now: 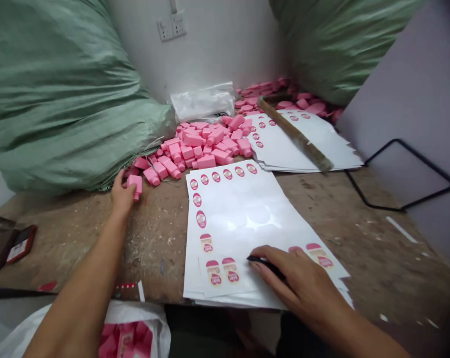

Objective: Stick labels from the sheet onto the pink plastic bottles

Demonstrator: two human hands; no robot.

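My left hand (121, 195) reaches to the left end of the pile of pink plastic bottles (206, 141). Its fingers are closed around one pink bottle (136, 184), whose neck points down. My right hand (290, 276) rests over the lower part of a stack of white sticker sheets (243, 204). Pinched between its thumb and fingers is a thin black tool (267, 266); its kind is not clear. Oval pink labels run along the sheet's top and left edges, and larger pink-and-cream labels (230, 271) sit near the bottom.
Big green sacks (68, 89) stand left and back right. A second sheet stack (303, 139) lies under a brown bar (295, 134). A black wire frame (404, 174) leans at right. Below the table edge, a white bag (158, 328) holds pink bottles. A phone (22, 243) lies left.
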